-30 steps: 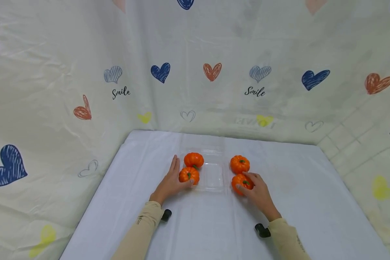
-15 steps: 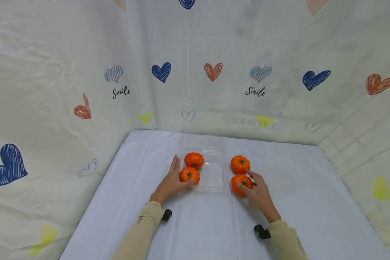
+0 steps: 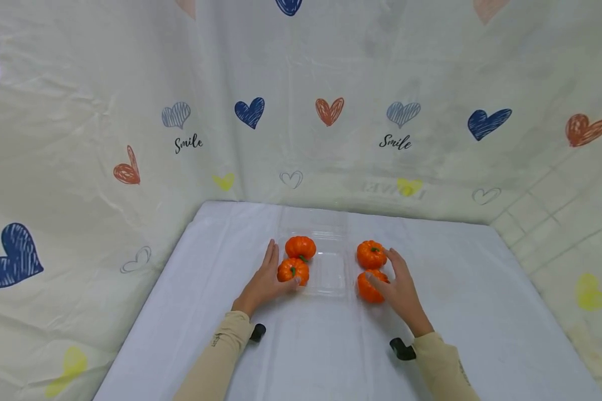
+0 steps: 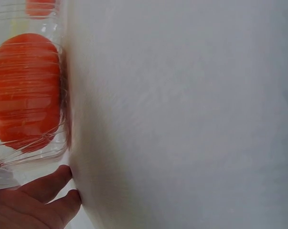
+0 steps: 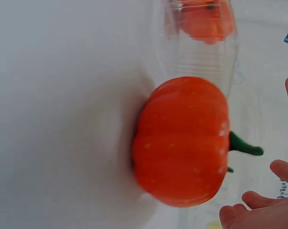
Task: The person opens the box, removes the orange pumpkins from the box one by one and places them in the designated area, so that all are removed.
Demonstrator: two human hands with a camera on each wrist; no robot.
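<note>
Overall, the bench (image 3: 306,351), draped in white cloth, carries everything and offers rounded objects little to stop them rolling. Set towards its far edge, the clear, thin-walled plastic container (image 3: 328,273) serves as reference; its hinged clear lid (image 3: 313,220) lies folded back behind it. The container appears light, so a knock on one wall could slide or tip it.

Left of the container, the left hand (image 3: 266,283) lies against its wall, fingers extended, thumb across the near corner; no firm grip is evident. Uneven pressure there could flex the plastic.

Right of the container, the right hand (image 3: 400,292) is spread wide and has hold of nothing.

Two glossy orange ribbed pumpkins, near (image 3: 287,270) and far (image 3: 298,245), sit in the container's left half. Two matching ones, front (image 3: 368,291) and rear (image 3: 369,254), stand just right of it, close together; a careless pinch on one could push the other away.

Smallest item: the front pumpkin's curved green stem (image 5: 246,144), liable to snag a finger.
</note>
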